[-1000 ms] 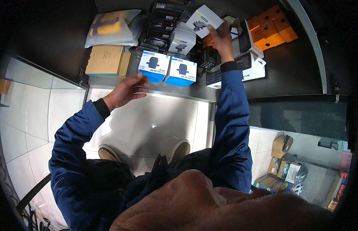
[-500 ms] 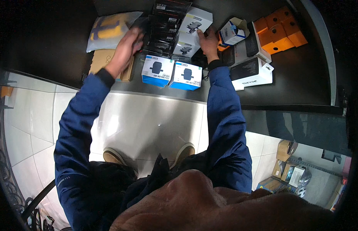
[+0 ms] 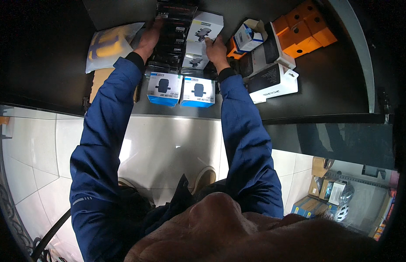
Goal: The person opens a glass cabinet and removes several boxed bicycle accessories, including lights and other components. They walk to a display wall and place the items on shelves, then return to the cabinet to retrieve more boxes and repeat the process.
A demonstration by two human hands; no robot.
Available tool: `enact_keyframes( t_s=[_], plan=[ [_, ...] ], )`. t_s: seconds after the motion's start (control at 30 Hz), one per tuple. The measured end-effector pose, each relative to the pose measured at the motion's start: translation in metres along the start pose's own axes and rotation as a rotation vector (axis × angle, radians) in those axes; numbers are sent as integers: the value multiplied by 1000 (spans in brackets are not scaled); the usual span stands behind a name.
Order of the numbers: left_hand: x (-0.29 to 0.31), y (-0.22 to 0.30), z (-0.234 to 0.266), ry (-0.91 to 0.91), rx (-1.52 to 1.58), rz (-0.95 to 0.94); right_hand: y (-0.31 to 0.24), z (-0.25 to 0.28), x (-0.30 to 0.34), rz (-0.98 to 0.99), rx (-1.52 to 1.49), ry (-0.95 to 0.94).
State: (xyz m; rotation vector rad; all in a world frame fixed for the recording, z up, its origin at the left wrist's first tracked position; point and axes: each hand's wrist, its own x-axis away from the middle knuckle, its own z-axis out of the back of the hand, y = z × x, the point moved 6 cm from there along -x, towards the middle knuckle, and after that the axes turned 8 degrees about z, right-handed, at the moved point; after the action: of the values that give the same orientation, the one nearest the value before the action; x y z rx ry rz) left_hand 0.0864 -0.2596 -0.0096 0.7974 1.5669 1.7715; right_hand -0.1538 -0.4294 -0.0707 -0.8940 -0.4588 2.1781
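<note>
At left we note a clear plastic bag [image 3: 109, 46] with yellow contents. Beside it, the left hand [image 3: 148, 40] lies along the left side of a row of flat black boxes [image 3: 173, 29] on the dark shelf [image 3: 325, 87]. Two white-and-blue cartons [image 3: 164, 90] stand before that row. Immediately right, we find two white-and-grey cartons [image 3: 207, 22], the right hand [image 3: 217, 51] curled at their right side. We cannot tell whether either hand grips. Farthest right we record orange cardboard boxes [image 3: 304, 30].
</note>
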Motion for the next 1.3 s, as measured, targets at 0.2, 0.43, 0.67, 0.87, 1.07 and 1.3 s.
enact_keyframes(
  t_s=[0.2,0.43,0.67,0.87,1.07,1.3],
  plan=[
    [26,-2,39,-2,79,-97,-21,71,26,53,-171,-82],
    [163,-14,39,-488,-634,-255,-57,105,125,58,-42,-857],
    [182,-55,28,-460,-669,-77,-73,91,159,51,-132,-914],
    [174,-86,37,-405,-190,276,-47,101,172,-354,-390,-722],
    [191,-91,34,-598,-99,711,-34,82,199,-790,-748,-880],
    [253,-87,45,-625,-229,436,-47,92,248,-431,-436,-898]
  ],
)
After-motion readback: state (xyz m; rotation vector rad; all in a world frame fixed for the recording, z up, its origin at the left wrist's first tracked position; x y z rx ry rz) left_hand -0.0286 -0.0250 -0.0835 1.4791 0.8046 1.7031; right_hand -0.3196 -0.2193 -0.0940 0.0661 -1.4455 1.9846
